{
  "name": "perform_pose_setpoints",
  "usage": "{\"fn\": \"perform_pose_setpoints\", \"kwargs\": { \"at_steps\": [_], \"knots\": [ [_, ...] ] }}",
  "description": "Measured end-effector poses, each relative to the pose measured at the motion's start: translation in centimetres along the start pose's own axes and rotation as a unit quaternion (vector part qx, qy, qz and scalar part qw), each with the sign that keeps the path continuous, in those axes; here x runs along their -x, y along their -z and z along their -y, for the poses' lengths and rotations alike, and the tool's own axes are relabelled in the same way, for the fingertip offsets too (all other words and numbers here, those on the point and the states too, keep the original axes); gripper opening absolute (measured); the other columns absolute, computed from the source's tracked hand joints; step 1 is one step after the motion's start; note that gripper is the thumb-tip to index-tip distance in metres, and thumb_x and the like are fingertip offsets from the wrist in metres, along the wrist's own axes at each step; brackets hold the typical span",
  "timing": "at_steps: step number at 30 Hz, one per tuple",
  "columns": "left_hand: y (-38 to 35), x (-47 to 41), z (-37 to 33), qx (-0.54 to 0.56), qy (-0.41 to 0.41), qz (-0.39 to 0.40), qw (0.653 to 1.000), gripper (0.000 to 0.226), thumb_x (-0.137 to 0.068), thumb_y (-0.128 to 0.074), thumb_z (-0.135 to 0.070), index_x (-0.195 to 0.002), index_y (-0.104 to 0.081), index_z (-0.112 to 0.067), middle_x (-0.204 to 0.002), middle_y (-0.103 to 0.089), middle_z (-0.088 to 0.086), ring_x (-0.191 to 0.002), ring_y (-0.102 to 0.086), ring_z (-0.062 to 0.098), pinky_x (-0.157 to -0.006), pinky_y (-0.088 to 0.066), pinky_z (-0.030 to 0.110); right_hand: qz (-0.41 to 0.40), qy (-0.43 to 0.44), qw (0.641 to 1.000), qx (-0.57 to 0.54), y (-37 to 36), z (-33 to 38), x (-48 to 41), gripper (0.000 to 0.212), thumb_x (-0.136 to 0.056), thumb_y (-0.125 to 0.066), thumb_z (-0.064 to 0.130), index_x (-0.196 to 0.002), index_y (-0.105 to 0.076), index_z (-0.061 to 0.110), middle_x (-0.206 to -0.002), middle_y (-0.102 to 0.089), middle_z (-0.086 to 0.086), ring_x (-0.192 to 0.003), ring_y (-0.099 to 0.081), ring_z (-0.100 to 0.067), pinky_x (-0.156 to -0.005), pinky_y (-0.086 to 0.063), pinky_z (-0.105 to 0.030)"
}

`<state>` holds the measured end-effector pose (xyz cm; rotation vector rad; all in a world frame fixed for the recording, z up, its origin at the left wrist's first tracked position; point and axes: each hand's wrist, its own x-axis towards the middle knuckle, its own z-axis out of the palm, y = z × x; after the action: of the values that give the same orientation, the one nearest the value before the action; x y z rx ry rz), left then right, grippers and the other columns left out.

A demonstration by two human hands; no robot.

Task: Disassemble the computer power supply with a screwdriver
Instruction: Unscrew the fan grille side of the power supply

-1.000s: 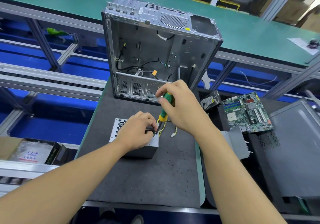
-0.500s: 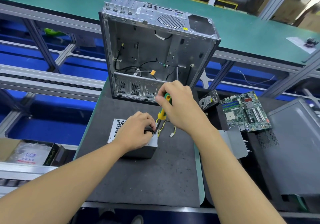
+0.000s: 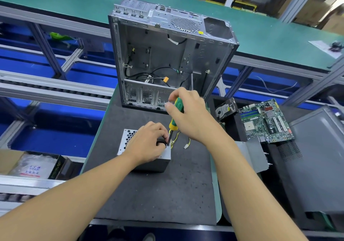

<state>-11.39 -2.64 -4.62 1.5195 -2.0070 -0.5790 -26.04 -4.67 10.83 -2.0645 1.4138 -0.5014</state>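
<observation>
A small grey metal power supply (image 3: pixel 128 140) with a perforated top lies on the dark foam mat (image 3: pixel 158 190). My left hand (image 3: pixel 147 145) lies over it, fingers curled around its black cable bundle near the right edge. My right hand (image 3: pixel 188 116) grips a green and yellow screwdriver (image 3: pixel 176 114), held almost upright with its dark shaft pointing down at the top right corner of the supply, beside my left fingers. Yellow and black wires with a white plug (image 3: pixel 185 146) trail off to the right of the supply.
An open, emptied computer case (image 3: pixel 167 54) stands upright just behind my hands. To the right lie a hard drive (image 3: pixel 226 108), a green motherboard (image 3: pixel 264 123), a grey metal bracket (image 3: pixel 251 153) and a grey case panel (image 3: pixel 316 157). A box with bagged parts (image 3: pixel 31 164) sits at left.
My right hand has shifted its grip slightly on the screwdriver handle, which stays on the same corner. My left hand holds the same place on the supply.
</observation>
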Motion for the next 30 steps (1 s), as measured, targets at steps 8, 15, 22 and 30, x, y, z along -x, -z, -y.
{"fn": "perform_pose_setpoints", "kwargs": {
  "at_steps": [8, 15, 22, 30],
  "knots": [
    [0.05, 0.09, -0.06, -0.006, 0.004, 0.005, 1.0, 0.016, -0.069, -0.049, -0.023, -0.075, -0.054, -0.037, -0.097, -0.056, -0.025, -0.096, -0.045, 0.007, -0.09, -0.041, 0.031, -0.029, 0.034, 0.999, 0.021, 0.49, -0.01, 0.23, 0.038, -0.094, -0.051, 0.013, -0.127, -0.051, 0.03, -0.117, -0.049, 0.003, -0.094, -0.048, -0.016, -0.081, -0.043, -0.032],
    [0.01, -0.03, 0.06, -0.003, 0.005, 0.005, 1.0, 0.015, -0.07, -0.051, -0.021, -0.074, -0.057, -0.034, -0.095, -0.057, -0.025, -0.094, -0.043, 0.005, -0.089, -0.043, 0.032, 0.002, 0.026, 1.0, -0.002, 0.44, -0.07, 0.45, 0.035, -0.084, -0.049, 0.007, -0.107, -0.05, 0.033, -0.098, -0.046, 0.012, -0.092, -0.044, -0.018, -0.073, -0.037, -0.032],
    [0.06, 0.05, -0.03, 0.01, 0.006, 0.004, 1.0, 0.014, -0.07, -0.05, -0.024, -0.074, -0.056, -0.036, -0.098, -0.058, -0.023, -0.096, -0.045, 0.007, -0.089, -0.043, 0.032, -0.036, 0.043, 0.998, -0.011, 0.44, -0.41, 0.28, 0.006, -0.095, -0.057, 0.03, -0.097, -0.057, 0.036, -0.099, -0.045, 0.008, -0.094, -0.048, -0.007, -0.076, -0.038, -0.023],
    [0.08, 0.04, -0.04, 0.006, 0.003, 0.004, 1.0, 0.016, -0.07, -0.052, -0.02, -0.075, -0.057, -0.034, -0.098, -0.059, -0.022, -0.096, -0.046, 0.008, -0.089, -0.044, 0.034, -0.03, 0.002, 0.999, -0.034, 0.83, -0.07, 0.32, 0.024, -0.087, -0.049, 0.013, -0.104, -0.054, 0.03, -0.085, -0.054, 0.01, -0.056, -0.052, -0.001, -0.057, -0.04, -0.024]
  ]
}}
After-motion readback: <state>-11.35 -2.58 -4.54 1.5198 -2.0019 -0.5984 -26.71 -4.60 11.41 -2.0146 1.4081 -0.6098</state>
